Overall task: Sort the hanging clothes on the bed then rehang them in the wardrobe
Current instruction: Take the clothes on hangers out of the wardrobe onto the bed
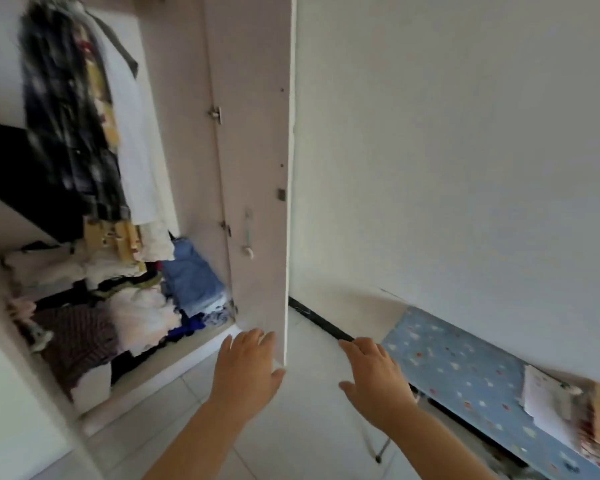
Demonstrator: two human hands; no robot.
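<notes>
The hanging clothes [73,126] run vertical, up and left of my left hand [248,367], the nearer one, by the wardrobe door [257,168]; it and my right hand [374,372] hold fingers wide, empty.

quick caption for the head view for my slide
Left hand by the open wardrobe door, right hand open beside it, clothes hanging inside.

Left hand [248,367] and right hand [374,379] outstretched, fingers [355,348] relaxed.
</notes>
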